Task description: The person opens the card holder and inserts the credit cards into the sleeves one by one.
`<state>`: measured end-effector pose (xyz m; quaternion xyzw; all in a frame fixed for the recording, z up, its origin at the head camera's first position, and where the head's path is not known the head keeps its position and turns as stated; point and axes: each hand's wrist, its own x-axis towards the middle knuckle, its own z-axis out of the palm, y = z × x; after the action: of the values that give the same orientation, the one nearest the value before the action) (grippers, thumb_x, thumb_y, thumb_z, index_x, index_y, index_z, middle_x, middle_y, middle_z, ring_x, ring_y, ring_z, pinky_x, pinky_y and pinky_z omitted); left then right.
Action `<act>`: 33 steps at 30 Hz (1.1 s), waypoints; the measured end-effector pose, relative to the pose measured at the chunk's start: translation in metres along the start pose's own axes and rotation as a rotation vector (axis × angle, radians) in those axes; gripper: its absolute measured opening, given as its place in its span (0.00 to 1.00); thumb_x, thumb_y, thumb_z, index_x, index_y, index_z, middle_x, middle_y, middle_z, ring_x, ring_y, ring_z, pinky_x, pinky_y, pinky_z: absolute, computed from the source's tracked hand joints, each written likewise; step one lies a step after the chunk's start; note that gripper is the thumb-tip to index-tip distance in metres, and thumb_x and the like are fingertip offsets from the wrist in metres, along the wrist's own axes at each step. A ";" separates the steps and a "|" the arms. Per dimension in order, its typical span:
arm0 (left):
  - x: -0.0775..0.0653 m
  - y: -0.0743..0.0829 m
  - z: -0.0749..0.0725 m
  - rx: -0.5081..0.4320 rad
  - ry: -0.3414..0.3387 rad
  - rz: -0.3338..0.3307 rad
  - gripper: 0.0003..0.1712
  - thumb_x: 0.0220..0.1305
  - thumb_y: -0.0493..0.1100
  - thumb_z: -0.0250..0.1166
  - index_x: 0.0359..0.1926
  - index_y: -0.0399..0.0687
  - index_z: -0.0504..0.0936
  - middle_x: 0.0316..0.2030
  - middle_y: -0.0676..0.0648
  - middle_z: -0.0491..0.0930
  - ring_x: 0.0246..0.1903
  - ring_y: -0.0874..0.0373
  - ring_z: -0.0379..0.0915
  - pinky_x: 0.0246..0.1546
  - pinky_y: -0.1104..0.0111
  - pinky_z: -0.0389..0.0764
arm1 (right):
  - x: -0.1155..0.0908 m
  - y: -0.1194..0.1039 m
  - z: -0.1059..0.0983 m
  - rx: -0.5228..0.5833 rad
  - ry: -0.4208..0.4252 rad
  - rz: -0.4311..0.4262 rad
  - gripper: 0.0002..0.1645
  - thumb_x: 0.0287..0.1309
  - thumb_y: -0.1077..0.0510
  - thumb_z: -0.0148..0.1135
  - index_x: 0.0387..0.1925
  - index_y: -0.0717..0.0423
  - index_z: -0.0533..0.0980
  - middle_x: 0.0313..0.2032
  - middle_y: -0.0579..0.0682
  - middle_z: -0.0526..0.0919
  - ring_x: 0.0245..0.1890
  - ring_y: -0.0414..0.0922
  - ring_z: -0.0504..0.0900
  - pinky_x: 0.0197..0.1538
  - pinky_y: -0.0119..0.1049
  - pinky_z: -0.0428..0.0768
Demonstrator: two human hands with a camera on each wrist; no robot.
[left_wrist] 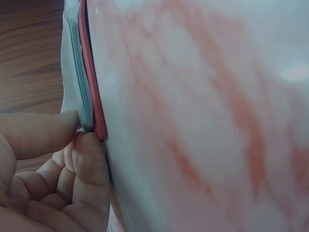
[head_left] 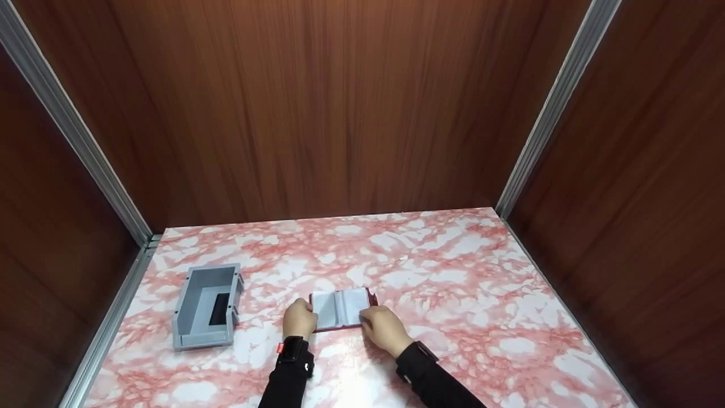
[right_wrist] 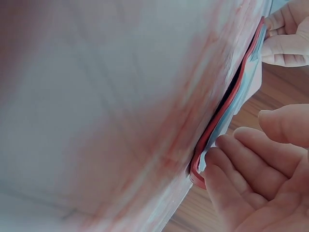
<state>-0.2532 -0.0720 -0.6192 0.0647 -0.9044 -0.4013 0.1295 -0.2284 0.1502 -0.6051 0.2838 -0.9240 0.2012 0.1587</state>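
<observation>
A red-covered card holder lies spread open on the table, its pale plastic sleeves facing up. At its left edge my left hand pinches the sleeves, thumb on top and curled index finger at the corner, as the left wrist view shows. Beside the right edge is my right hand. In the right wrist view its fingertips are right at the red cover's corner, with the fingers loosely bent and the thumb standing apart from them. The stacked sleeve edges show in the left wrist view.
A grey plastic bin stands on the left of the table, with a flat black object inside. The tabletop has a red-and-white marbled pattern. Brown wood-grain panels enclose the back and both sides.
</observation>
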 end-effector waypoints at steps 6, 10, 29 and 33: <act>-0.001 0.000 0.000 0.003 0.005 -0.008 0.05 0.44 0.29 0.63 0.27 0.37 0.79 0.26 0.40 0.81 0.30 0.39 0.78 0.36 0.50 0.77 | 0.000 0.000 0.000 -0.001 -0.015 -0.006 0.06 0.54 0.68 0.66 0.36 0.63 0.82 0.34 0.54 0.85 0.38 0.53 0.83 0.46 0.44 0.80; 0.000 0.001 -0.001 0.003 0.011 0.006 0.04 0.45 0.29 0.63 0.26 0.36 0.79 0.25 0.40 0.81 0.29 0.39 0.78 0.34 0.50 0.77 | 0.000 -0.001 -0.001 0.001 -0.010 -0.010 0.06 0.53 0.67 0.66 0.35 0.62 0.82 0.33 0.54 0.85 0.37 0.53 0.83 0.44 0.44 0.80; 0.019 0.004 -0.052 0.011 0.052 0.004 0.09 0.57 0.37 0.68 0.35 0.32 0.81 0.29 0.39 0.83 0.34 0.39 0.80 0.39 0.49 0.77 | 0.001 0.000 -0.001 -0.003 -0.030 0.011 0.06 0.52 0.66 0.66 0.34 0.60 0.82 0.34 0.53 0.85 0.37 0.53 0.83 0.44 0.44 0.80; 0.022 0.003 -0.067 0.006 0.074 0.023 0.09 0.58 0.36 0.66 0.34 0.32 0.81 0.29 0.38 0.83 0.33 0.39 0.80 0.38 0.48 0.77 | 0.001 0.000 0.000 -0.001 -0.033 0.011 0.06 0.52 0.66 0.66 0.35 0.60 0.82 0.33 0.53 0.85 0.36 0.53 0.83 0.44 0.44 0.80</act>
<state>-0.2556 -0.1228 -0.5701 0.0695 -0.9009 -0.3944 0.1675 -0.2288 0.1497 -0.6042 0.2817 -0.9283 0.1968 0.1423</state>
